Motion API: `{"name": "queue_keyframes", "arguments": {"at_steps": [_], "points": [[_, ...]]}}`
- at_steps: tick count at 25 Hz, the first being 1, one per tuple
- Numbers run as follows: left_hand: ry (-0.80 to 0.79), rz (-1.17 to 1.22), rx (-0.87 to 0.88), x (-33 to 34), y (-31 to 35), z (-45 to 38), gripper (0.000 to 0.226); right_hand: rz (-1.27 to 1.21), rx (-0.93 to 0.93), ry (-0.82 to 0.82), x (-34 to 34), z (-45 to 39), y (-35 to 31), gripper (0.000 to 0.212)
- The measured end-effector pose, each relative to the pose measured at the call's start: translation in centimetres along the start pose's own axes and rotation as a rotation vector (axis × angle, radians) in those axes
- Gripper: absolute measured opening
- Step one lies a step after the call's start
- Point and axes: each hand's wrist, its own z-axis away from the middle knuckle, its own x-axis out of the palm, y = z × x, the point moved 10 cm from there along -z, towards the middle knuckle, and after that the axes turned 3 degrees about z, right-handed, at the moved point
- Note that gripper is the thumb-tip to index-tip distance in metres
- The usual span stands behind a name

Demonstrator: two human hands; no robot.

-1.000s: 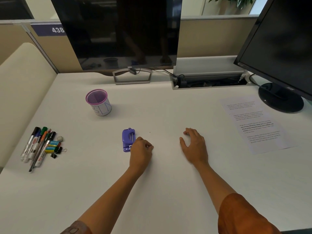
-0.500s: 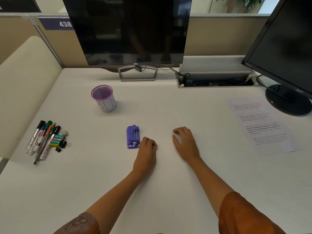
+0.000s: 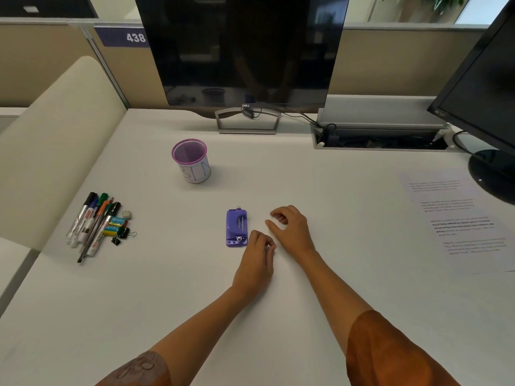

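I judge the purple plastic gadget (image 3: 237,228) light, stiff and slick, best taken by its long sides. It lies flat on the worktop (image 3: 348,218). The left hand (image 3: 257,257) sits just beside its near corner with fingertips bunched, though I cannot tell whether they pinch anything. The right hand (image 3: 291,229) rests loosely curled, thumb out, holding nothing.

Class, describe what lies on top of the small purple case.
Two thin metal pins lie on the purple case, a silver stud at its near end. Its underside is covered.
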Motion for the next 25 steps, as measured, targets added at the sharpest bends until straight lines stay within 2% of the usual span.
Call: {"name": "queue_keyframes", "arguments": {"at_steps": [6, 10, 12, 14, 16, 20, 23, 25], "points": [[0.023, 0.026, 0.0, 0.0, 0.0, -0.4, 0.006, 0.034, -0.002, 0.016, -0.2, -0.3, 0.0, 0.005], [0.015, 0.088, 0.023, 0.3, 1.6, -1.2, 0.006, 0.135, -0.029, -0.067, 1.1, -0.3, -0.1, 0.008], [0.035, 0.154, 0.09, -0.4, 3.4, -1.6, 0.005, 0.115, 0.006, -0.061, 1.0, -0.2, 0.3, 0.01], [0.128, 0.221, 0.159, -2.9, 5.0, -2.7, 0.012, 0.017, 0.091, 0.035, -0.1, -0.1, 1.3, 0.016], [0.303, 0.239, 0.169, -7.3, 5.2, -4.7, 0.013, -0.052, 0.153, 0.136, -1.2, 0.1, 2.0, 0.019], [0.598, 0.078, 0.046, -16.6, 1.2, -9.5, 0.008, -0.07, 0.153, 0.144, -0.9, 0.1, 2.1, 0.015], [0.669, -0.08, -0.1, -21.9, -2.9, -12.5, 0.012, -0.042, 0.14, 0.143, -0.7, 0.1, 2.2, 0.017], [0.663, -0.124, -0.185, -24.2, -5.0, -14.1, 0.016, -0.023, 0.135, 0.142, -0.6, 0.1, 2.3, 0.018]]}}
